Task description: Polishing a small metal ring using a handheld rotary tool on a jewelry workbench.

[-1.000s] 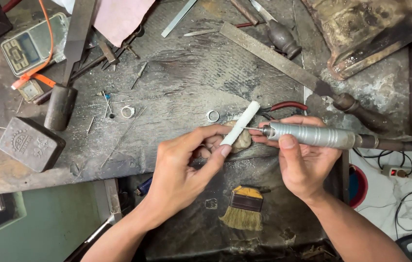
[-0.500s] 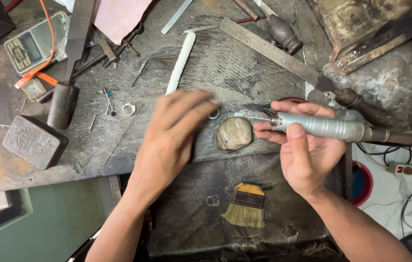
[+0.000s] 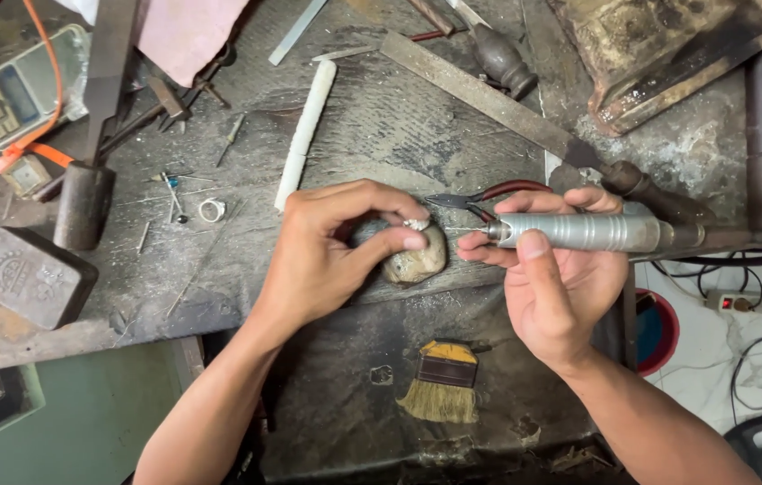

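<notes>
**Tiny silver piece pinched on a bench peg, rotary handpiece right at it**

Bench shot from above. The left hand (image 3: 331,256) has thumb and fingertips closed tight on a small silvery piece (image 3: 416,224), probably a ring, though it's too small and too covered to say for sure. It sits on top of a worn, rounded bench peg (image 3: 417,260) sticking out from the front edge of the workbench (image 3: 381,117).

The right hand (image 3: 560,287) is wrapped around a metal rotary handpiece (image 3: 596,232), fingers curled round the barrel and thumb laid across it, with the thin bit aimed at the silver piece, touching it or just short of it.

Handling-wise, my guess: the piece is light, hard and slick, so it'll want to spin or ping away once the bit bites. A pinch low on its sides, pressed down into the peg, looks like the sane grip, leaving the top bare. The handpiece looks stiff and a bit weighty, so holding it near the nose like a pen makes sense.

Around it: red-handled pliers (image 3: 488,196) just behind the bit, a white stick (image 3: 305,126) further back, a loose ring (image 3: 210,210) to the left, and a brush (image 3: 442,393) lower down.
</notes>
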